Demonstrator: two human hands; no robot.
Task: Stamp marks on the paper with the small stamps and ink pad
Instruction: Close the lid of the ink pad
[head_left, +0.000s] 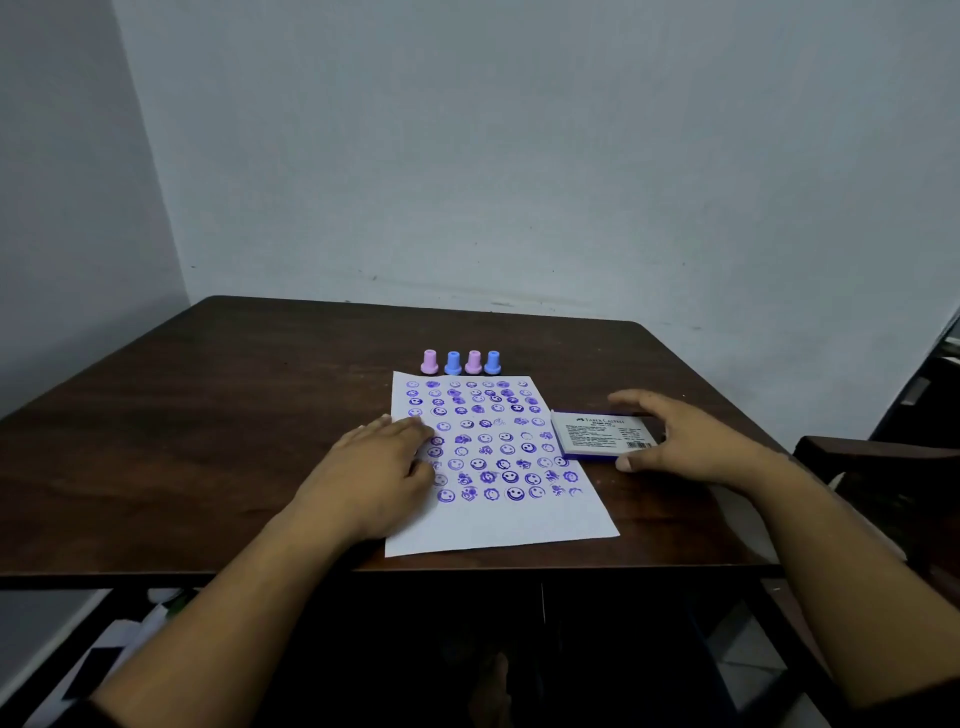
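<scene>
Head view
Table: a dark wooden table stands against a pale wall.
Paper: a white sheet lies at the middle of the table, covered with rows of purple marks, mostly smiling faces.
Stamps: four small stamps stand upright in a row at 12 o'clock from the paper, just beyond its far edge: pink stamp, blue stamp, second pink stamp, second blue stamp.
Ink pad: the closed ink pad lies at 3 o'clock from the paper, touching its right edge, printed label up.
Left hand: the left hand rests flat on the left part of the paper, fingers straight, holding nothing.
Right hand: the right hand holds the ink pad at its right end, thumb at the near edge, fingers curved around the far edge.
</scene>
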